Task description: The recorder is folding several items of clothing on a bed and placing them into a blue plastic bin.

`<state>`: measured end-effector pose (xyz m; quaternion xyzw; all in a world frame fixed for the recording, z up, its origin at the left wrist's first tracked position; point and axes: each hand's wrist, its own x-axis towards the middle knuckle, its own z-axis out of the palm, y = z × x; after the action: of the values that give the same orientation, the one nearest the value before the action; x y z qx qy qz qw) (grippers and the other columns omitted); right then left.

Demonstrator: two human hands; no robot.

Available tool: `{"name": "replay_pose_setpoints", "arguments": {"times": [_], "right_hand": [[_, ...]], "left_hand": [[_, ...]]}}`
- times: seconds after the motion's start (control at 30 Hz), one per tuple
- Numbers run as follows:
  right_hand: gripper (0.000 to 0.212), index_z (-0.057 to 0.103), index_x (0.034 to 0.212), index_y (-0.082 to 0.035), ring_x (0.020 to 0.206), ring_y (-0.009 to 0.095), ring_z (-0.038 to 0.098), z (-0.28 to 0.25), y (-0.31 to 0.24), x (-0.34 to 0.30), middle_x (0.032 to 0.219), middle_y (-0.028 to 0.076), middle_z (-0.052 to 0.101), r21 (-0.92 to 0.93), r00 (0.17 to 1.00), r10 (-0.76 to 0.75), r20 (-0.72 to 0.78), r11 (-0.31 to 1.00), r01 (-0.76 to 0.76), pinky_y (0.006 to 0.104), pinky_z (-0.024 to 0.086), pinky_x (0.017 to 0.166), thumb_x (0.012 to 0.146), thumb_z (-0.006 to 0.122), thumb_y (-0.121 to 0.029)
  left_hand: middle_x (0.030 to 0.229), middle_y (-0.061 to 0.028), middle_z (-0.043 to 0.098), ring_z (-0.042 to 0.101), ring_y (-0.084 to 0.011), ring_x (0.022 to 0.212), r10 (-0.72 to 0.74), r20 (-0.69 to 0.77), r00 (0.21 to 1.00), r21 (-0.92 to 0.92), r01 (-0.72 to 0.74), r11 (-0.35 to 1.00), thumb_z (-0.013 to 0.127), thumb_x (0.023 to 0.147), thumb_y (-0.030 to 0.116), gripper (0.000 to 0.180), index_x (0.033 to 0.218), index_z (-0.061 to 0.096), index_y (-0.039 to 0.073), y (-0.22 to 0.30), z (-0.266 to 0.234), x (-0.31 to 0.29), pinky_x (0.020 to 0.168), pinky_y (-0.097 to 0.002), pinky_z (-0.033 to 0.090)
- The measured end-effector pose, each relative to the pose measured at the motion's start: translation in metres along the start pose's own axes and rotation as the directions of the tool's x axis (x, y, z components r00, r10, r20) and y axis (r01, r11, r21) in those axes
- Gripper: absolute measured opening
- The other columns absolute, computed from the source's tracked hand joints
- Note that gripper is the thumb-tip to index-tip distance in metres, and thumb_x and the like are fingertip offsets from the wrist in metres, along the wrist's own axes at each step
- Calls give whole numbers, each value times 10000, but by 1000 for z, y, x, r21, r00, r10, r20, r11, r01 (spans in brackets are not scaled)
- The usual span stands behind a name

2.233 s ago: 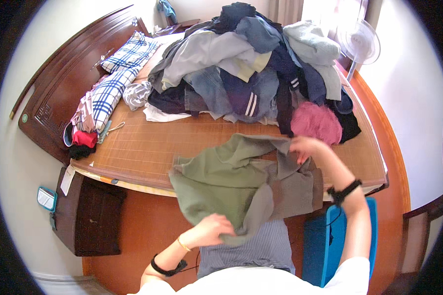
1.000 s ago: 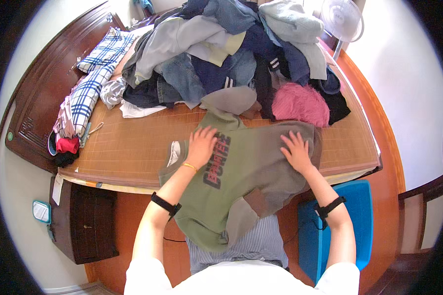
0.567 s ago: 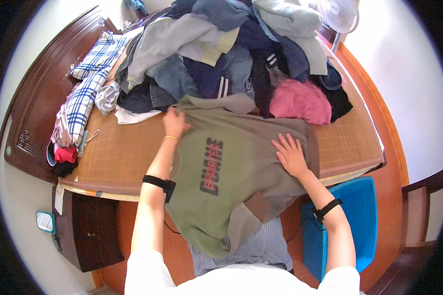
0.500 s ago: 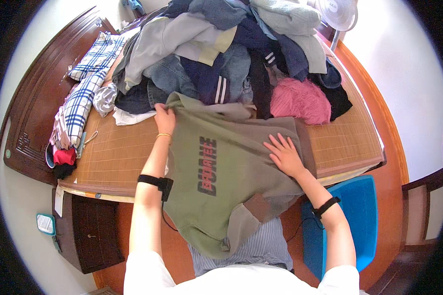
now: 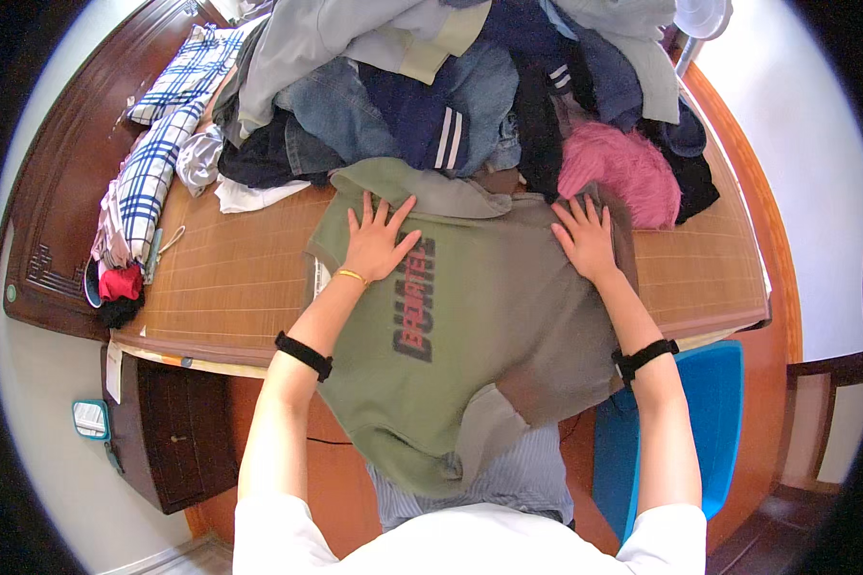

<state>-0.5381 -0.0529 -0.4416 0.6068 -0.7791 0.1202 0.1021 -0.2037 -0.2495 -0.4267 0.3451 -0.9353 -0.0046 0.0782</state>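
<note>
A green and brown sweatshirt (image 5: 489, 307) with dark and red lettering is spread over the front of the bed, its lower part hanging over the edge toward my lap. My left hand (image 5: 379, 240) lies flat on its green upper part, fingers spread. On the brown side, my right hand (image 5: 585, 238) rests flat too, fingers apart, close to a fluffy pink garment (image 5: 623, 177). Neither hand grips the cloth. The sweatshirt's hood or collar part (image 5: 422, 187) lies loosely folded beyond my hands, near the clothes pile.
A heap of clothes (image 5: 384, 105), with jeans and grey tops, covers the far part of the bed. Plaid bedding (image 5: 153, 182) lies left on the woven mat (image 5: 230, 278). A blue plastic tub (image 5: 724, 422) stands on the floor at right; a fan (image 5: 705, 17) is behind.
My left hand has let go of the sweatshirt's edge and now lies flat on it, further right. My right hand has slid farther away across the cloth. The view has shifted slightly.
</note>
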Motion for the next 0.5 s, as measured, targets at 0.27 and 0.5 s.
{"name": "replay_pose_setpoints", "arguments": {"times": [0.27, 0.5], "right_hand": [[435, 523, 1314, -190, 1344, 359, 336, 0, 5, 4, 1410, 125, 446, -21, 997, -23, -69, 1000, 22, 568, 205, 1102, 966, 407, -424], [423, 551, 1261, -115, 1248, 372, 444, -79, -38, -68, 1355, 168, 480, 468, 972, -198, -125, 852, 234, 492, 370, 1034, 844, 615, -109]], "left_hand": [[1453, -215, 359, 177, -458, 1395, 5, -59, 998, 66, -1, 998, 355, 946, 542, 606, 1494, 225, 318, 6, 5, 12, 1075, -666, 151], [1384, -177, 456, 417, -400, 1275, 219, -3, 976, -387, -203, 900, 541, 906, 164, 512, 1403, 421, 191, 42, -50, -83, 1063, -527, 314]]}}
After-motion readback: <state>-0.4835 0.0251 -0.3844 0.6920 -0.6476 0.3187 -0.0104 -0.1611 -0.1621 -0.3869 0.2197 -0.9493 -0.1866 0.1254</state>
